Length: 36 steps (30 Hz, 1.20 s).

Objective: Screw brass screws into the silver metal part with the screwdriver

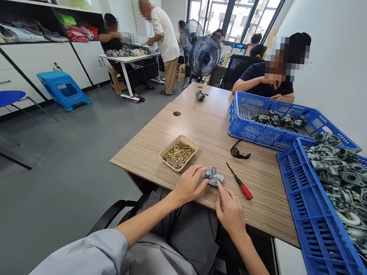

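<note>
A small silver carburetor rests at the near edge of the wood-grain table. My left hand is closed round its left end, thumb in front and fingers behind. The index finger of my right hand touches the lower right of the carburetor; its thumb stands apart and the other fingers are partly hidden. To the left of the carburetor is a cream tray of small brass-coloured parts. A screwdriver with a red handle lies to the right, its dark shaft pointing away from me.
A dark wristwatch lies beyond the screwdriver. Two blue crates on the right hold many carburetors. Another carburetor stands at the far end, near a table hole. A co-worker sits across; standing fans are behind.
</note>
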Motion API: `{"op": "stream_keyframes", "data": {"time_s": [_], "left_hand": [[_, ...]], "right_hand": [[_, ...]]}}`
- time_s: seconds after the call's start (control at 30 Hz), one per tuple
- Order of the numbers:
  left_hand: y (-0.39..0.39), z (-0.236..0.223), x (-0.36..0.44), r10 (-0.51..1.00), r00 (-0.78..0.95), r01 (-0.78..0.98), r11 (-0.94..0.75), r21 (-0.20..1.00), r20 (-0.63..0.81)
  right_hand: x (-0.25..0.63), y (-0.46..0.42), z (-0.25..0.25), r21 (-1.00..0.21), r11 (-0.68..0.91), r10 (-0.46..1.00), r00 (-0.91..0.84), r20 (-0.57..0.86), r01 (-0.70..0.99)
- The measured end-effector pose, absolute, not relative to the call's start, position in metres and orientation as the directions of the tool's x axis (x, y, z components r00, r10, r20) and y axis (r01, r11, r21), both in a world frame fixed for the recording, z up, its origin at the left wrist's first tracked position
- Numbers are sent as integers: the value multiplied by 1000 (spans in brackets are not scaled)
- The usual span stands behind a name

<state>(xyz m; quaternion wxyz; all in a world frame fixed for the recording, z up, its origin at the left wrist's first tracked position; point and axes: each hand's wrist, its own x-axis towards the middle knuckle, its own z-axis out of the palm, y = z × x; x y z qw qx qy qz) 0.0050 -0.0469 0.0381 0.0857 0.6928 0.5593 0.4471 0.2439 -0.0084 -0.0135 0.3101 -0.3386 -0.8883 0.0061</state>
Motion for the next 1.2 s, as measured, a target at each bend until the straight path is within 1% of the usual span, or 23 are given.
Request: {"op": "stream_keyframes", "data": {"time_s": [0.03, 0.1, 0.17, 0.23, 0.3, 0.4, 0.57, 0.8, 1.0, 1.2], "left_hand": [[-48, 47, -6, 841, 16, 732, -378, 567, 541], [-45, 65, -37, 859, -9, 815, -291, 501, 512], [-36, 83, -73, 909, -47, 905, -138, 403, 415], [-26, 94, -105, 955, -59, 961, -24, 274, 291], [-18, 99, -127, 982, -66, 984, 34, 177, 175], [-13, 97, -140, 994, -72, 992, 63, 107, 78], [-12, 89, -139, 996, -80, 994, 77, 73, 35], [-11, 88, -138, 997, -55, 996, 51, 71, 55], [-7, 89, -133, 998, -55, 997, 53, 54, 31], [-8, 94, -133, 997, -53, 996, 49, 80, 59]], "right_hand": [[244, -9, -13, -217, 772, 603, -578, 550, 598], [244, -9, -12, -216, 772, 602, -580, 548, 597], [244, -10, -10, -220, 772, 604, -581, 545, 596], [243, -11, -8, -226, 771, 608, -580, 542, 596], [243, -11, -8, -225, 769, 607, -576, 547, 598], [242, -11, -9, -212, 773, 597, -573, 562, 597], [243, -9, -12, -204, 775, 595, -580, 557, 599], [244, -9, -16, -242, 760, 622, -569, 537, 603], [243, -9, -15, -225, 769, 609, -578, 543, 599], [244, -9, -16, -228, 766, 614, -580, 535, 601]]}}
